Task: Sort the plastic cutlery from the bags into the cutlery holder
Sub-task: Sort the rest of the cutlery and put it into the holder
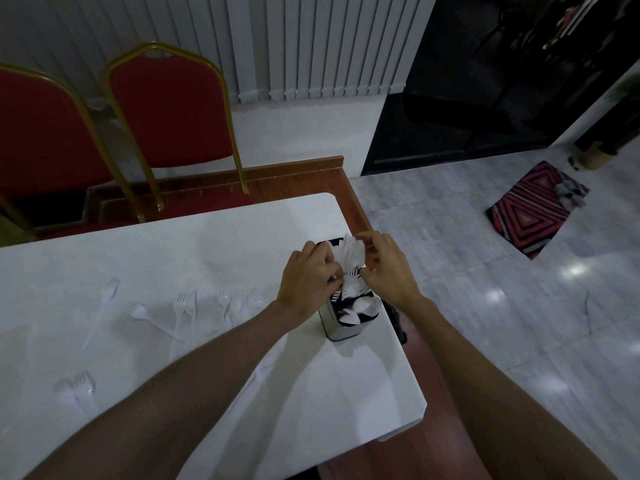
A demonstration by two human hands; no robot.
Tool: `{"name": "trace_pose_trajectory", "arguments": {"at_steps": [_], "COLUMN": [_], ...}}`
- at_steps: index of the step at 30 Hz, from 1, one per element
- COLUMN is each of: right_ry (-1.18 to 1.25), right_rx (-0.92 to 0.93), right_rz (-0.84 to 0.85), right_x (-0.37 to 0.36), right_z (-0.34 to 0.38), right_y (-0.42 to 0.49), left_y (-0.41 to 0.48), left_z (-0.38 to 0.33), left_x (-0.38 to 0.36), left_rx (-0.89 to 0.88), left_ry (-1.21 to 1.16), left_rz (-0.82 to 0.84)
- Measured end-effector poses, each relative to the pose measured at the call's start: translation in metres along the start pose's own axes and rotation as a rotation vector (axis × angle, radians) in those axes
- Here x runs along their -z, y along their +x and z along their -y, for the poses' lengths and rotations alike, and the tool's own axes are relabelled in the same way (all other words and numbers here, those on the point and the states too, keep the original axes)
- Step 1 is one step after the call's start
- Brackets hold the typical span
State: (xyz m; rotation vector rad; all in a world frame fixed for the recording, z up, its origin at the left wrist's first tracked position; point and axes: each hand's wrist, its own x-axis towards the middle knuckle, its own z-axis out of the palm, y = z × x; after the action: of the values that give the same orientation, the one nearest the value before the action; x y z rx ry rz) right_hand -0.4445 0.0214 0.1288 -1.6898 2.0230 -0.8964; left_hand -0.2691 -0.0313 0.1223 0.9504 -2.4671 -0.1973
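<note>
plastic cutlery (349,258) (in holder (341,330)) amid curled fingers (327,266): left hand (306,284), right hand (389,268)

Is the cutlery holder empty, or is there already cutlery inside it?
Not empty. The cutlery holder stands upright with white spoons in its near compartment and forks behind them.

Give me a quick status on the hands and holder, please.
Left hand and right hand both pinch cutlery standing in the holder. More forks loose on table, left. Nothing blocking.
</note>
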Motion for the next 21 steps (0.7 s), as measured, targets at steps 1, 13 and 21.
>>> {"name": "trace_pose_trajectory", "arguments": {"at_steps": [1,13,21], "right_ry": [-0.005,-0.366,-0.288], "right_rx": [0.0,0.231,0.239], "right_rz": [0.0,0.141,-0.022], "right_x": [0.0,-0.006,-0.001], "right_z": [-0.002,-0.001,0.02], "right_y": [0.0,-0.003,-0.007], "left_y": [0.001,-0.004,-0.014], "left_z": [0.0,0.012,0.012], "left_x": [0.001,0.007,0.017], "left_rx": [-0.03,0.105,0.22], "left_ry": [0.006,-0.263,-0.437], "left_rz": [-0.016,0.01,0.179]}}
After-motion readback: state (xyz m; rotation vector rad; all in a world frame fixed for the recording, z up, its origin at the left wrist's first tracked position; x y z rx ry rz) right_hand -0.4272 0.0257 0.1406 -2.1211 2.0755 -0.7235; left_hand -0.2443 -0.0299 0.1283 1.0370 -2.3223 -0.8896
